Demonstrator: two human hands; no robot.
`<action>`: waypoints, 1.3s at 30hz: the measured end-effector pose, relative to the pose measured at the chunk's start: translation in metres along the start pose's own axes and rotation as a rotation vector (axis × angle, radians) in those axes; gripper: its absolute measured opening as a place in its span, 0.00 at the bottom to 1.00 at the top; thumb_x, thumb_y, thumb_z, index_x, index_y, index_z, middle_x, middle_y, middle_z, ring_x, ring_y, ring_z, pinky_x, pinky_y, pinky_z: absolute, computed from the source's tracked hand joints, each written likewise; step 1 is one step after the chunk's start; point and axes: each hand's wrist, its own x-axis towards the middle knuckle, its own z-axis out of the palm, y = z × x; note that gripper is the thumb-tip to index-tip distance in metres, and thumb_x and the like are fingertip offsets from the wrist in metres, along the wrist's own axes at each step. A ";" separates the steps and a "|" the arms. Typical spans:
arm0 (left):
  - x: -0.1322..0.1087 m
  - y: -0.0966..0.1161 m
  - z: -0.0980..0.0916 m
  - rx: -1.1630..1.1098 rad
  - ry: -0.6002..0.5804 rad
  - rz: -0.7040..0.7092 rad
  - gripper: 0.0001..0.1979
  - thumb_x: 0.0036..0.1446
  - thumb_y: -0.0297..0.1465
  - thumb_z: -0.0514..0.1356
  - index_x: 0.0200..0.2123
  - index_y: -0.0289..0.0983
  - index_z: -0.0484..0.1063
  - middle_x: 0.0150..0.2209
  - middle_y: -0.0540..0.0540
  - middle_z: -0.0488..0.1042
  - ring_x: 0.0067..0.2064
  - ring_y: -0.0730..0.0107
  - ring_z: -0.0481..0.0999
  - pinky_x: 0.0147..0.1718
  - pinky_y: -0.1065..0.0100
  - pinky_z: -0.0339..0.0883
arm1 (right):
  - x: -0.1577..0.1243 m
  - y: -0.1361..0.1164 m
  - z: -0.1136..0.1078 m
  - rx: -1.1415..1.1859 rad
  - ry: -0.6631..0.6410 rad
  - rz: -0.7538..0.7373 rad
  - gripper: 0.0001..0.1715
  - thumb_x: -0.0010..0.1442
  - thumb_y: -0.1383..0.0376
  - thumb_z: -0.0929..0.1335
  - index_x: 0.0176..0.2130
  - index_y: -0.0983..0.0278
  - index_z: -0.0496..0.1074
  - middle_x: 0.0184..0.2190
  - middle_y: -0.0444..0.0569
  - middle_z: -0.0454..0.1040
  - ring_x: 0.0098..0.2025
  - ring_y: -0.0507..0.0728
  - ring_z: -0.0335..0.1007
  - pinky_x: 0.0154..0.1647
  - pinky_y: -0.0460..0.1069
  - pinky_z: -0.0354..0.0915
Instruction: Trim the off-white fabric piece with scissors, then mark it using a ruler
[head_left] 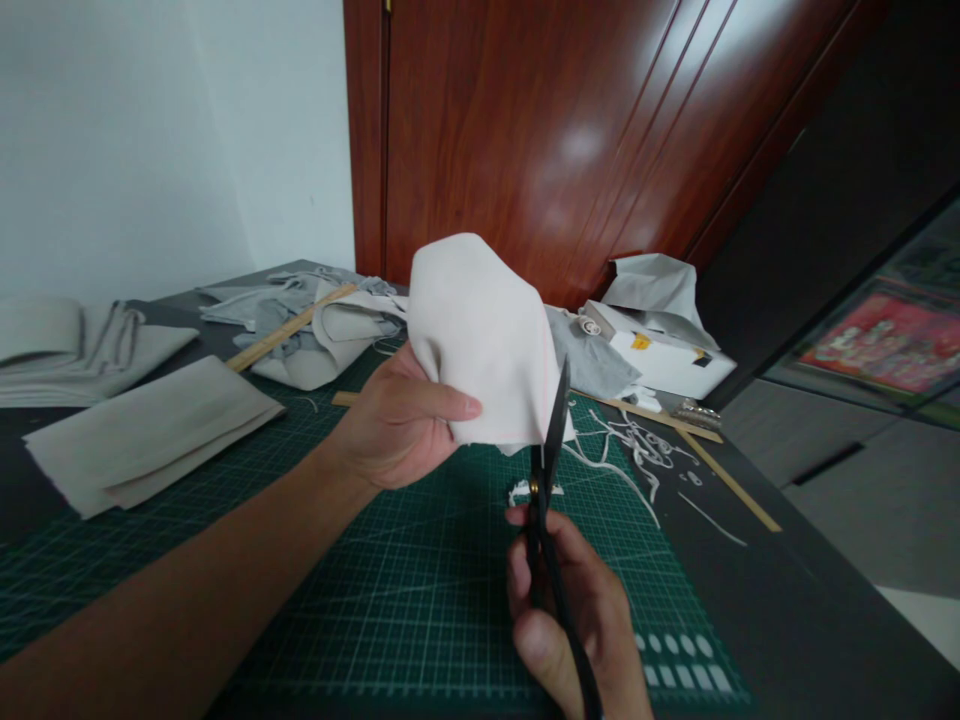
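Curving white cloth (480,330), pink-lined, pinched by left fingers (446,401), right fingers (519,570) gripping scissors (556,425)

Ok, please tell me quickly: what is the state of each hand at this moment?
Left hand: closed, holding the off-white piece of fabric, thumb on the near face.
Right hand: closed, holding the black, long-bladed scissors.

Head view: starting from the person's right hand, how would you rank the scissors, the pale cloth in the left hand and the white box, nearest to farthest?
1. Black scissors: held in the right hand.
2. Pale cloth: ahead, in the left hand's grip.
3. White box: farther back, toward the right.
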 end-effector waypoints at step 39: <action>-0.001 -0.009 -0.006 0.028 0.014 -0.023 0.42 0.45 0.13 0.64 0.64 0.41 0.74 0.56 0.42 0.84 0.63 0.41 0.80 0.64 0.41 0.75 | -0.001 -0.003 -0.003 -0.014 0.038 0.018 0.41 0.49 0.33 0.79 0.49 0.58 0.78 0.26 0.40 0.66 0.27 0.54 0.56 0.29 0.51 0.54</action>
